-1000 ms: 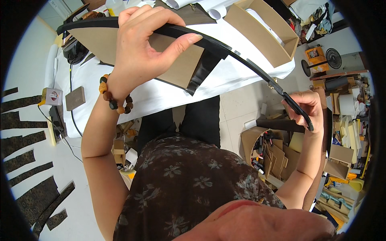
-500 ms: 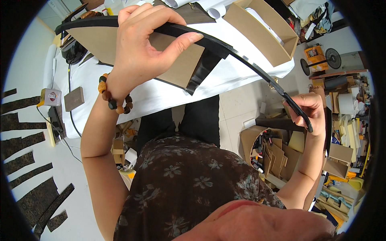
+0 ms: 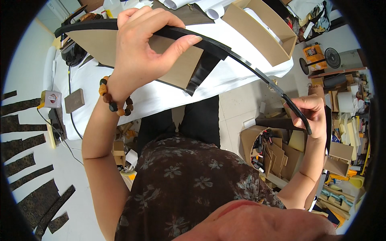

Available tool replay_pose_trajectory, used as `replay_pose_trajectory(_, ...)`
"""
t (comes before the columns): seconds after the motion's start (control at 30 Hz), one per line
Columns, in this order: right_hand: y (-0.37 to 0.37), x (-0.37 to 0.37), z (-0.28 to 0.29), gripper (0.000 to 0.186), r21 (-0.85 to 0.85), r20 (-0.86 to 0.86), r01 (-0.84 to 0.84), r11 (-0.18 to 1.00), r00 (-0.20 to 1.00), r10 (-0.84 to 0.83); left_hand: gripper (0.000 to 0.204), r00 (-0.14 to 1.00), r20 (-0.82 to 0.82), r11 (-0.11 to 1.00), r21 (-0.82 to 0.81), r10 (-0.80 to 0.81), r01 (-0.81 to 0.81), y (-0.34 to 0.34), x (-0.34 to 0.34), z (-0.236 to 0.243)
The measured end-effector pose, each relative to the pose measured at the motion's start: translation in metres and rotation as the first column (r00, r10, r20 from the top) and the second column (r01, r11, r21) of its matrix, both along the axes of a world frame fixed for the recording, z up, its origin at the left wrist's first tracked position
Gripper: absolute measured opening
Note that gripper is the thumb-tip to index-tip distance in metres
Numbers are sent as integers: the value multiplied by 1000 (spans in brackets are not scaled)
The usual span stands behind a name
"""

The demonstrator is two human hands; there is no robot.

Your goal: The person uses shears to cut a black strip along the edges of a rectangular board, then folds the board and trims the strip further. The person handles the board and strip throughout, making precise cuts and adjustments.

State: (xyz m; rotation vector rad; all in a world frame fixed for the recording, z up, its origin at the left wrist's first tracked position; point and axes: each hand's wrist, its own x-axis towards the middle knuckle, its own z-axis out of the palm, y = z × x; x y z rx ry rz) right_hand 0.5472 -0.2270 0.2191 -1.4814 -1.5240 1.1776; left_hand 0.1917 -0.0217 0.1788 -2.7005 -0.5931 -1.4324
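My left hand (image 3: 138, 52) pinches black strip (image 3: 225, 52) near its upper-left end, thumb over top, fingers curled behind. My right hand (image 3: 309, 114) closed on strip's lower-right tip. Strip's long axis runs upper-left to lower-right, bowed, held in air over white table (image 3: 161, 100); most of its length between my 2 hands. Brown card panel (image 3: 177, 64) hangs under strip by left hand. Open brown box (image 3: 257, 32) on table, beyond. Orange packet (image 3: 313, 52) on floor, far right. Small white-and-pink box (image 3: 52, 98) at table's left edge.
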Motion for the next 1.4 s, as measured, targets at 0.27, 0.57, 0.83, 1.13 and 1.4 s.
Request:
replay_pose_trajectory(0.27, -9, 3, -24, 55, 72, -43, 33, 997, 999, -30, 19, 998, -61, 1000, 19, 18, -17, 7, 3, -5)
replay_pose_trajectory(0.57, -22, -57, -80, 53, 813, 231, 85, 577, 861, -453, 30, 928, 258, 953, -211, 270, -219, 33, 12, 49)
replay_pose_trajectory(0.83, 13, -94, -60, 51, 955, 181, 37, 293, 711, -680, 43, 881, 428, 936, -350, 204, -47, 28, 5, 95)
replay_pose_trajectory(1.13, -6, -57, -78, 59, 845, -228, 441, 303, 809, -541, 30, 878, 478, 880, -431, 33, 202, 46, -7, 114)
replay_pose_trajectory(1.4, 25, -39, -58, 40, 570, -397, 524, 632, 850, -346, 35, 997, -41, 906, -418, 64, -75, 88, 39, 117)
